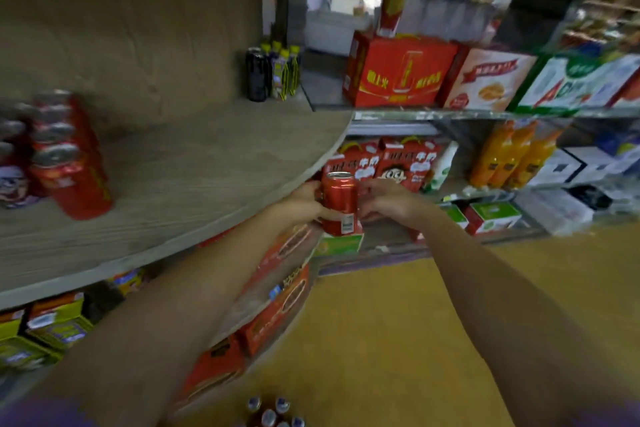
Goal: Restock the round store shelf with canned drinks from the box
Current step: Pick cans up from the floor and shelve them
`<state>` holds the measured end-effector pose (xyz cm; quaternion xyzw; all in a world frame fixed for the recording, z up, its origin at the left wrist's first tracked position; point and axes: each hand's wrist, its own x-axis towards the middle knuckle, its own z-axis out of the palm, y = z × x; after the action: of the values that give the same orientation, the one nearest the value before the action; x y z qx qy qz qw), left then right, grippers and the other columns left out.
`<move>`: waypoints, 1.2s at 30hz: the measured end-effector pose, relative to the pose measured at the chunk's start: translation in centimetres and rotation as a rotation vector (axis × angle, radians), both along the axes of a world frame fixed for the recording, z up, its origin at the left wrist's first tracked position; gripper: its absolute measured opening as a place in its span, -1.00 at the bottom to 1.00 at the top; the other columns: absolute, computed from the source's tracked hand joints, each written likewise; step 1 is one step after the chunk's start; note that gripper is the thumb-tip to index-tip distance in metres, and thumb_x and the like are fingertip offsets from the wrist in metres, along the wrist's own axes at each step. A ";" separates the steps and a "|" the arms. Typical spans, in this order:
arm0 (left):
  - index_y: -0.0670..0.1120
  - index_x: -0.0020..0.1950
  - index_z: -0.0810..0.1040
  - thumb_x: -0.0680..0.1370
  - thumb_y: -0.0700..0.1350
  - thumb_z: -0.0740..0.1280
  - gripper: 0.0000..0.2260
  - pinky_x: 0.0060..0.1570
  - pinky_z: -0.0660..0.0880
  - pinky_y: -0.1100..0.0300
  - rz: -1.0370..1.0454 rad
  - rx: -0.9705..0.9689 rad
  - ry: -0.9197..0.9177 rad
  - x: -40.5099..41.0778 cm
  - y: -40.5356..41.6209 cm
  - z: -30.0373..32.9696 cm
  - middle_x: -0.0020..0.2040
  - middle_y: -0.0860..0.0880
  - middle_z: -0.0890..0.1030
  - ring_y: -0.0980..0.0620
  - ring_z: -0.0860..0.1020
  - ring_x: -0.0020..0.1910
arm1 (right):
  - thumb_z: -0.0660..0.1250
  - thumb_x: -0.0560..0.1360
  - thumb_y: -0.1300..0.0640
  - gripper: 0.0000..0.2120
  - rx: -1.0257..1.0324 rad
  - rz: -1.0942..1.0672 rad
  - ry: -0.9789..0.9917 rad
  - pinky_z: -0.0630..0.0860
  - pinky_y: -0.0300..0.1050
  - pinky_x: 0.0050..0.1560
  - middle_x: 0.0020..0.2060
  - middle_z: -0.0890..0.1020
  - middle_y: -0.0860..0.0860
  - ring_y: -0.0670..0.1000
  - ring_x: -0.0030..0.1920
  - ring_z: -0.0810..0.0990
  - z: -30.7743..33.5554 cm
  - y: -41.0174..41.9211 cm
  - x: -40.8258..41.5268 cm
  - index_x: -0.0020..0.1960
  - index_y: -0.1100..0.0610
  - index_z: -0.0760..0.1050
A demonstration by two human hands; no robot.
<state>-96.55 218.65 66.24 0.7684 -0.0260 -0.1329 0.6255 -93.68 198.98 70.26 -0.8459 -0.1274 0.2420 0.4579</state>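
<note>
Can (339,203), red, one unit: held upright in mid-air just off the rim of the round shelf (207,177).
Left hand (304,203) and right hand (384,201) each curl fingers round opposite sides, probably steadying it level for setting down. Matching red cans (69,163) already stand grouped at the shelf's left, well apart; bare board lies between for more stock.

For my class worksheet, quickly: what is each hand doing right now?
Left hand: grips the red can from its left side.
Right hand: holds the same can from its right side.
</note>
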 end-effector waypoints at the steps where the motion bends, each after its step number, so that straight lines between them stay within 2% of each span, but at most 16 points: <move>1: -0.01 0.13 0.53 0.34 -0.31 0.56 -0.55 -0.16 0.64 0.08 0.054 -0.009 -0.010 0.0 0.4 1.0 0.07 -0.06 0.66 0.02 0.64 -0.04 | 0.35 0.38 0.50 -0.64 -0.008 0.048 -0.029 0.58 -0.06 0.02 -0.13 0.65 0.14 0.09 -0.06 0.63 0.3 0.7 0.4 0.04 0.13 0.58; 3: -0.06 0.14 0.50 0.29 -0.24 0.61 -0.51 -0.36 0.60 0.15 0.196 -0.003 -0.041 0.0 1.2 2.9 -0.02 -0.02 0.64 0.04 0.63 -0.14 | 0.40 0.41 0.45 -0.61 -0.033 0.143 -0.103 0.54 -0.23 0.00 -0.05 0.65 0.05 0.03 0.01 0.61 1.0 2.5 0.9 0.17 0.15 0.54; 5: -0.11 0.14 0.47 0.21 -0.19 0.66 -0.41 -0.31 0.63 0.08 0.309 0.021 -0.066 0.3 2.5 4.2 -0.04 -0.04 0.64 0.01 0.64 -0.13 | 0.49 0.40 0.34 -0.61 -0.043 0.191 -0.181 0.53 -0.36 -0.07 -0.07 0.62 -0.09 -0.07 -0.03 0.59 1.6 4.7 0.9 0.15 0.06 0.50; 7: -0.14 0.13 0.48 0.10 -0.17 0.69 -0.32 -0.12 0.65 -0.04 0.377 0.029 -0.080 0.3 3.8 5.6 -0.01 -0.10 0.66 -0.03 0.66 -0.08 | 0.62 0.29 0.17 -0.49 0.028 0.158 -0.228 0.58 -0.22 0.05 -0.03 0.62 -0.13 -0.11 -0.01 0.62 1.6 7.1 0.3 0.12 -0.08 0.46; 8: -0.14 0.13 0.49 0.07 -0.16 0.70 -0.30 -0.04 0.63 -0.09 0.406 0.026 -0.089 0.3 4.5 5.9 -0.01 -0.11 0.66 -0.05 0.66 -0.05 | 0.66 0.24 0.10 -0.42 0.070 0.113 -0.264 0.59 -0.14 0.08 0.00 0.63 -0.11 -0.11 0.02 0.62 1.6 8.3 0.0 0.15 -0.07 0.45; 10: -0.11 0.16 0.49 0.13 -0.08 0.68 -0.32 0.00 0.62 -0.06 0.421 0.068 -0.112 -0.4 5.8 7.3 0.00 -0.09 0.65 -0.04 0.64 -0.03 | 0.67 0.22 0.05 -0.35 0.156 0.028 -0.363 0.59 -0.11 0.06 0.02 0.64 -0.05 -0.08 0.03 0.62 1.3 10.5 -0.2 0.22 0.04 0.47; 13: -0.08 0.19 0.47 0.29 0.13 0.59 -0.41 -0.04 0.62 0.01 0.378 0.108 -0.103 -1.9 8.7 9.0 0.03 -0.13 0.64 -0.06 0.65 -0.05 | 0.65 0.23 0.11 -0.36 0.202 -0.009 -0.369 0.59 -0.15 0.02 0.03 0.66 0.00 -0.03 0.04 0.64 1.6 13.2 -0.3 0.25 0.12 0.49; 15: -0.07 0.22 0.48 0.31 0.19 0.55 -0.40 0.00 0.61 -0.01 0.350 0.107 -0.114 -2.9 11.5 10.2 0.07 -0.13 0.65 -0.09 0.66 -0.04 | 0.65 0.22 0.11 -0.32 0.155 0.005 -0.344 0.58 -0.06 0.06 0.03 0.64 0.02 0.02 0.04 0.62 2.0 14.9 -0.6 0.26 0.12 0.46; 18: -0.11 0.29 0.49 0.40 -0.03 0.54 -0.49 0.06 0.57 -0.02 0.331 0.110 -0.147 -4.0 15.3 12.1 0.15 -0.10 0.60 -0.12 0.61 0.08 | 0.64 0.24 0.17 -0.32 0.122 0.085 -0.308 0.60 -0.08 -0.04 -0.01 0.60 -0.03 0.01 0.02 0.60 2.6 17.5 -1.8 0.25 0.08 0.39; 21: -0.13 0.27 0.52 0.43 -0.15 0.52 -0.56 -0.01 0.56 0.17 0.283 0.261 -0.161 -5.1 18.4 13.5 0.11 -0.05 0.57 -0.02 0.57 0.10 | 0.62 0.25 0.28 -0.39 0.129 0.144 -0.276 0.56 -0.25 -0.20 -0.09 0.58 -0.06 -0.04 -0.08 0.60 2.7 20.3 -3.2 0.16 0.01 0.37; 23: -0.13 0.24 0.55 0.40 -0.14 0.55 -0.57 -0.06 0.56 0.23 0.262 0.378 -0.159 -5.9 20.3 13.9 0.10 -0.07 0.60 0.00 0.58 0.06 | 0.60 0.24 0.32 -0.37 0.111 0.179 -0.283 0.55 -0.30 -0.26 -0.10 0.58 -0.06 -0.08 -0.12 0.59 2.5 22.3 -4.0 0.18 0.05 0.38; 25: -0.13 0.18 0.59 0.36 -0.09 0.58 -0.57 -0.14 0.57 0.24 0.246 0.470 -0.158 -6.7 22.1 14.1 0.07 -0.08 0.62 0.02 0.60 0.00 | 0.61 0.22 0.32 -0.29 0.075 0.213 -0.268 0.58 -0.25 -0.23 -0.08 0.58 -0.07 -0.09 -0.10 0.59 2.1 24.4 -4.4 0.28 0.08 0.39; 27: -0.13 0.15 0.60 0.34 -0.06 0.60 -0.57 -0.24 0.58 0.24 0.230 0.559 -0.145 -7.4 23.8 14.3 0.01 -0.05 0.61 0.04 0.61 -0.07 | 0.61 0.23 0.29 -0.27 0.050 0.267 -0.237 0.55 -0.32 -0.22 -0.07 0.57 -0.10 -0.14 -0.08 0.57 2.0 26.4 -5.3 0.29 0.03 0.36; 30: -0.09 0.06 0.61 0.28 0.00 0.62 -0.57 -0.23 0.61 0.18 0.190 0.683 -0.124 -8.3 26.1 14.5 -0.05 -0.02 0.63 0.04 0.64 -0.12 | 0.63 0.25 0.22 -0.27 0.025 0.336 -0.230 0.51 -0.28 0.03 -0.02 0.54 -0.13 -0.09 0.07 0.56 1.8 29.0 -6.8 0.28 -0.03 0.33; 34: 0.00 -0.03 0.59 0.20 0.14 0.62 -0.55 -0.17 0.55 0.16 0.144 0.901 -0.107 -9.6 28.8 14.6 -0.16 0.06 0.62 0.06 0.60 -0.14 | 0.63 0.26 0.25 -0.37 0.046 0.375 -0.229 0.40 -0.50 -0.22 -0.11 0.55 -0.19 -0.25 -0.11 0.52 1.2 32.1 -8.3 0.23 0.05 0.42; 36: 0.02 -0.06 0.59 0.16 0.18 0.62 -0.53 -0.12 0.59 0.10 0.136 0.949 -0.085 -10.1 30.0 14.7 -0.17 0.06 0.63 0.06 0.61 -0.14 | 0.65 0.22 0.23 -0.40 0.057 0.377 -0.225 0.44 -0.44 -0.16 -0.10 0.60 -0.15 -0.20 -0.07 0.57 0.8 33.6 -9.0 0.17 0.05 0.48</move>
<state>-106.65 248.62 80.91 0.9738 0.0622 -0.0575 0.2112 -102.70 232.54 71.02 -0.8156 -0.3403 0.2237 0.4110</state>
